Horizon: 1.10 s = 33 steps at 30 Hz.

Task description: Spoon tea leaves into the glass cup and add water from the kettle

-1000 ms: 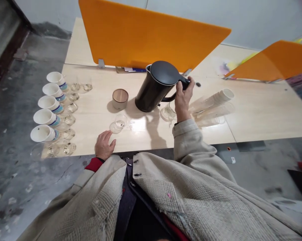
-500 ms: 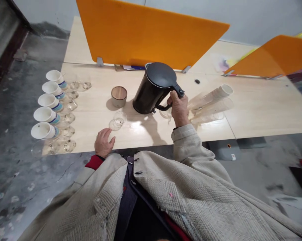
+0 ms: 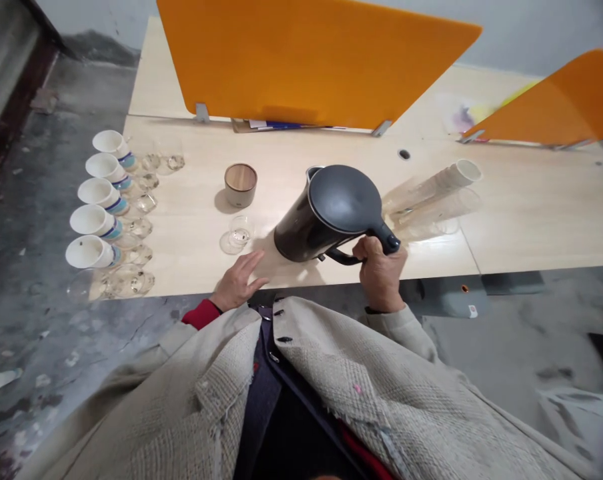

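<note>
A black electric kettle [image 3: 301,230] is in the grip of my right hand [image 3: 383,272], fingers wrapped round its handle. It hangs over the front of the desk, lid closed, its spout toward the left; whether its base touches the desk I cannot tell. My left hand [image 3: 239,280] holds nothing, its fingers stretched and thumb apart, between the desk's front edge and a small clear cup [image 3: 241,232]. Behind that cup stands a round pale canister [image 3: 241,190] with a wooden lid.
A row of several paper cups [image 3: 89,252] lines the left side, with clear cups [image 3: 140,280] beside it. Stacks of nested cups [image 3: 426,190] lie at the right of the desk [image 3: 191,227]. An orange partition [image 3: 311,60] borders the back.
My right hand has brought the kettle toward me and slightly right. My left hand has slid right, closer to the kettle, with its fingers still spread.
</note>
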### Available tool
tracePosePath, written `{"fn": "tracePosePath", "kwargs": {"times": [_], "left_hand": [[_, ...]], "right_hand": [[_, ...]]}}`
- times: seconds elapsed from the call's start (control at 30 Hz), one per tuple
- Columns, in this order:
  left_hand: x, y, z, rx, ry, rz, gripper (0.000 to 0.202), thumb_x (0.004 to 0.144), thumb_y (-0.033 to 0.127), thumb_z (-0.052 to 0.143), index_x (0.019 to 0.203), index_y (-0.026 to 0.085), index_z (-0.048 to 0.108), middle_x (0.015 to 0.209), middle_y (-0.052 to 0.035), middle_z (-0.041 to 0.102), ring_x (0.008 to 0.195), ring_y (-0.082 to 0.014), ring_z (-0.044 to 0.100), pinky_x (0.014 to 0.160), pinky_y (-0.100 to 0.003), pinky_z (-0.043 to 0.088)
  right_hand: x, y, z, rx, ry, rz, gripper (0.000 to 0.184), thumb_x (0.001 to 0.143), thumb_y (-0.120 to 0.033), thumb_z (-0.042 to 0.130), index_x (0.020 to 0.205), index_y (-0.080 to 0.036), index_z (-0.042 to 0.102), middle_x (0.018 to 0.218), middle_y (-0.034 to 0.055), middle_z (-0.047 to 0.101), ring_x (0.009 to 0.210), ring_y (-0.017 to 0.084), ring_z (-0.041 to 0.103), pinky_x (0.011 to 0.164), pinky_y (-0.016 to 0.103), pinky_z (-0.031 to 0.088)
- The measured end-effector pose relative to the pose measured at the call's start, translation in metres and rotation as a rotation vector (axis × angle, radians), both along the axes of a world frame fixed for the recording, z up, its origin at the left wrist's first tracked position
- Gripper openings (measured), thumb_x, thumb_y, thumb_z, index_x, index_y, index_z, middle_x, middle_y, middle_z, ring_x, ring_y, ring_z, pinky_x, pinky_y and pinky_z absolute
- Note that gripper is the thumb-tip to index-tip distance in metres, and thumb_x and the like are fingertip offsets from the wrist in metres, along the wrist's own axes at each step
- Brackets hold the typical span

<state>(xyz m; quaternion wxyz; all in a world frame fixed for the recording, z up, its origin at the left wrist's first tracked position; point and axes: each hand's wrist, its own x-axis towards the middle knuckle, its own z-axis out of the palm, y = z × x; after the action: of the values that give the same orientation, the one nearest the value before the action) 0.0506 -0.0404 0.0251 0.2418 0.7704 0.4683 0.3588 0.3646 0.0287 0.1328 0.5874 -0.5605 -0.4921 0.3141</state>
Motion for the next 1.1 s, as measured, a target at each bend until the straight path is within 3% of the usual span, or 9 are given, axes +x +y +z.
{"fn": "tracePosePath", "kwargs": {"times": [0.1,0.17,0.27,0.37,0.47,0.63,0.83,1.1], "left_hand": [[0.029,0.018,0.01,-0.059,-0.153,-0.039,0.105,0.094,0.069,0.07,0.175,0.026,0.019,0.174,-0.0211,0.041,0.157,-0.0369,0.048,0.119,-0.056,0.055],[0.045,0.028,0.017,-0.1,-0.251,-0.035,0.117,0.089,0.072,0.076,0.176,0.025,0.013,0.176,-0.0236,0.035,0.158,-0.04,0.045,0.119,-0.059,0.053],[0.059,0.034,0.027,-0.18,-0.354,-0.078,0.123,0.078,0.071,0.086,0.173,0.022,0.025,0.166,-0.024,0.05,0.15,-0.0433,0.053,0.121,-0.063,0.049],[0.065,0.029,0.036,-0.238,-0.472,-0.079,0.121,0.067,0.072,0.093,0.163,0.019,0.043,0.155,-0.0232,0.06,0.14,-0.0435,0.061,0.117,-0.062,0.051],[0.07,0.022,0.041,-0.286,-0.596,-0.057,0.103,0.066,0.073,0.093,0.144,0.016,0.059,0.145,-0.0227,0.067,0.135,-0.0418,0.064,0.114,-0.059,0.053],[0.074,0.014,0.041,-0.416,-0.746,-0.025,0.082,0.066,0.073,0.094,0.119,0.016,0.067,0.12,-0.0183,0.077,0.127,-0.0388,0.068,0.111,-0.055,0.054],[0.075,0.011,0.032,-0.581,-0.872,0.038,0.088,0.061,0.063,0.101,0.126,0.016,0.064,0.119,-0.0161,0.076,0.122,-0.0348,0.069,0.109,-0.054,0.054],[0.077,0.011,0.03,-0.652,-0.988,0.051,0.091,0.061,0.057,0.102,0.134,0.018,0.062,0.126,-0.0143,0.073,0.129,-0.0346,0.066,0.114,-0.054,0.05]], "right_hand": [[0.007,-0.024,0.008,-0.027,-0.137,-0.035,0.045,0.079,-0.052,0.08,0.062,-0.025,0.049,0.057,-0.0066,0.045,0.052,0.011,0.042,0.048,0.026,0.037],[0.01,-0.036,0.016,-0.029,-0.216,-0.04,0.042,0.077,-0.048,0.08,0.062,-0.024,0.049,0.058,-0.0068,0.045,0.054,0.011,0.04,0.05,0.026,0.035],[0.01,-0.046,0.035,-0.023,-0.312,-0.024,0.042,0.074,-0.043,0.084,0.06,-0.023,0.049,0.058,-0.0072,0.041,0.055,0.01,0.037,0.051,0.026,0.031],[0.006,-0.049,0.057,-0.028,-0.399,0.018,0.044,0.072,-0.041,0.087,0.058,-0.023,0.049,0.057,-0.0069,0.039,0.057,0.01,0.035,0.053,0.027,0.028],[-0.003,-0.044,0.075,-0.053,-0.453,0.067,0.046,0.072,-0.042,0.088,0.058,-0.024,0.048,0.057,-0.0067,0.038,0.056,0.01,0.033,0.052,0.028,0.025],[-0.022,-0.029,0.093,-0.076,-0.5,0.139,0.048,0.071,-0.048,0.089,0.058,-0.023,0.049,0.057,-0.0064,0.039,0.056,0.01,0.034,0.051,0.028,0.026],[-0.043,-0.014,0.104,-0.102,-0.589,0.242,0.05,0.075,-0.052,0.089,0.061,-0.023,0.051,0.058,-0.006,0.041,0.058,0.011,0.037,0.052,0.027,0.03],[-0.061,-0.003,0.111,-0.142,-0.627,0.282,0.044,0.078,-0.053,0.087,0.066,-0.022,0.058,0.06,-0.0059,0.044,0.058,0.011,0.041,0.052,0.027,0.033]]}}
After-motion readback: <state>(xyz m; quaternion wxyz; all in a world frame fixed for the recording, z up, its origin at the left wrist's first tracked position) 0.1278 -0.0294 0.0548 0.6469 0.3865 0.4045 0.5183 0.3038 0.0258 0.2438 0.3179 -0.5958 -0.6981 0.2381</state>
